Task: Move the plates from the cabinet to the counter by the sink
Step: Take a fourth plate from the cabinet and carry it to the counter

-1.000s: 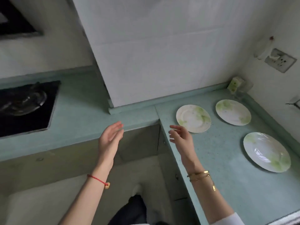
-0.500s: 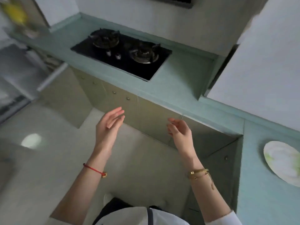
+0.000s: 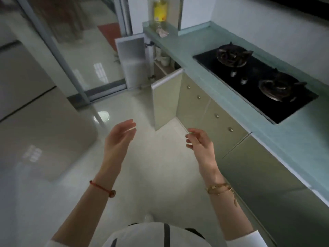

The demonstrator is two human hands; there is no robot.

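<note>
My left hand (image 3: 119,138) and my right hand (image 3: 200,143) hang in front of me over the pale floor, both empty with relaxed fingers. Ahead stands the lower cabinet (image 3: 161,66) under the green counter, with both of its doors swung open. White crockery (image 3: 164,59) shows on its shelf, too blurred to tell apart. No plate on the counter is in view now.
The near cabinet door (image 3: 166,100) juts into the walkway; the far door (image 3: 133,61) stands by a glass sliding door. A black gas hob (image 3: 254,81) sits in the green counter (image 3: 195,56) on the right. A yellow bottle (image 3: 160,11) stands at the counter's far end.
The view has swung left, from the counter corner with three plates, past the hob, to the open cabinet. Both hands stay raised and empty.
</note>
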